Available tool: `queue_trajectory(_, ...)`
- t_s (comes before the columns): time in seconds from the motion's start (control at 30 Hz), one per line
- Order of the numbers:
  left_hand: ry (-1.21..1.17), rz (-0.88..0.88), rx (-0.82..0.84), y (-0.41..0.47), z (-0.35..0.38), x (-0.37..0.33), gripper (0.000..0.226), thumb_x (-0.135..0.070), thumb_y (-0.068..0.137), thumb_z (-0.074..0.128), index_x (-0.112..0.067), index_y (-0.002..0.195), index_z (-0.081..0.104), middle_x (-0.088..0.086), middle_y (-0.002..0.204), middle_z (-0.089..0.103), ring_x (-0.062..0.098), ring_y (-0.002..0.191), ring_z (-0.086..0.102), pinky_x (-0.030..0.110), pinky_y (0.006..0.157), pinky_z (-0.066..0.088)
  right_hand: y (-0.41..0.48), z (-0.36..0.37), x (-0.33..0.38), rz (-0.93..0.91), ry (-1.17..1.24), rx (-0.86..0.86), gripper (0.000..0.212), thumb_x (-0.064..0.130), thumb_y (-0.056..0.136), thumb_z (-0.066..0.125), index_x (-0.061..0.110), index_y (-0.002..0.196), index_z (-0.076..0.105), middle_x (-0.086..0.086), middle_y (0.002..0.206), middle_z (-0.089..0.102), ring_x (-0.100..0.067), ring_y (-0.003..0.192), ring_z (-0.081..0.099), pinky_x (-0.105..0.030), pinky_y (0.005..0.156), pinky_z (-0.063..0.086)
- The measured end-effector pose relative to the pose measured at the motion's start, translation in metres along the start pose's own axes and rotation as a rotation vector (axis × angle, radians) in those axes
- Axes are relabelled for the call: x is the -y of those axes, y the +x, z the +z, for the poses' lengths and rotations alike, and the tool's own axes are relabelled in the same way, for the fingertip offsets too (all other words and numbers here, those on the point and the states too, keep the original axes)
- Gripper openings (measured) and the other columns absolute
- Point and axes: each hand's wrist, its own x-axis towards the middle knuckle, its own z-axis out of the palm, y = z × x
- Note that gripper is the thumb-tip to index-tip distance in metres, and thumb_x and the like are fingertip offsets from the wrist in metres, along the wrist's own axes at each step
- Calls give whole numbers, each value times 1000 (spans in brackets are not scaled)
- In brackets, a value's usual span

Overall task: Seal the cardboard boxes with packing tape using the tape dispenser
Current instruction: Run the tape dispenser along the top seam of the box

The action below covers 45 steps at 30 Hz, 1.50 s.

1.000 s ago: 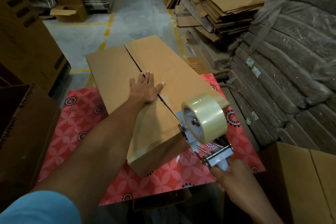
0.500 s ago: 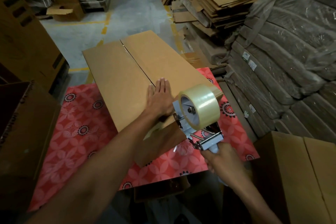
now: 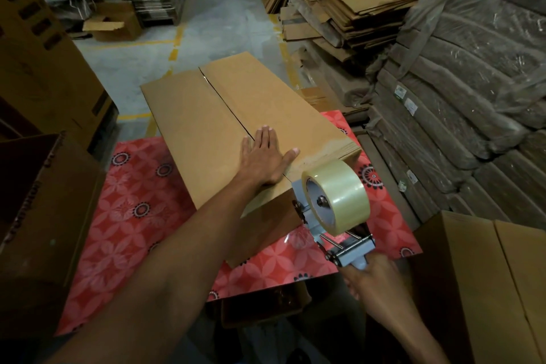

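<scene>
While the left hand (image 3: pixel 264 159) lies flat, fingers straight, on the long cardboard box (image 3: pixel 206 127), pressing over the centre seam near its close end, the right hand (image 3: pixel 375 278) down at five o'clock is clenched round the handle of the tape dispenser (image 3: pixel 351 248). The dispenser sits at the box's near end, at four o'clock from the flat hand, clear tape roll (image 3: pixel 339 196) up top. The box rests on a red flower-patterned cloth (image 3: pixel 133 216); flattened cartons (image 3: pixel 354 3) pile up at one o'clock.
</scene>
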Motion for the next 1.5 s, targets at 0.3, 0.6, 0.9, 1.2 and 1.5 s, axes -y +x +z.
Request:
queue_trajectory(0.3, -46, 433, -87, -38, 3, 7, 73, -63, 102, 3, -23, 162, 0, 1, 169, -8, 17, 155, -13, 50, 126, -5, 33, 26, -18, 22, 96, -7, 34, -6, 76, 64, 9, 47, 55, -2, 40, 51, -17, 39, 45, -34, 51, 41)
queue_trajectory(0.6, 79, 522, -41, -49, 10, 24, 60, -45, 107, 9, -26, 162, -2, -4, 169, -9, 15, 155, -12, 42, 126, -7, 55, 52, -30, 17, 267, -18, 26, -8, 65, 60, 11, 51, 51, -8, 49, 48, -21, 45, 44, -38, 48, 34)
queue_trajectory(0.9, 108, 445, -6, -50, 9, 13, 84, -74, 95, 20, -29, 162, -1, -8, 169, -7, 14, 155, -11, 46, 126, -3, 27, 69, -83, 355, 461, -215, 20, 1, 85, 62, 1, 65, 61, -14, 58, 53, -22, 49, 47, -29, 49, 36)
queue_trajectory(1.2, 103, 387, -67, -69, 15, 13, 78, -56, 103, 39, -28, 162, -2, -7, 169, -8, 19, 156, -10, 49, 126, 5, 125, -2, -140, 327, 10, -432, 47, 26, 82, 76, 1, 119, 61, -20, 110, 67, -39, 101, 65, -42, 86, 53)
queue_trajectory(1.5, 119, 342, -66, -105, 21, 36, 81, -62, 101, 26, -25, 160, -15, -5, 167, -20, 13, 153, -19, 36, 126, -5, 181, 8, -163, 250, -305, -291, 34, 24, 85, 75, -5, 102, 68, -25, 102, 70, -35, 91, 66, -41, 78, 56)
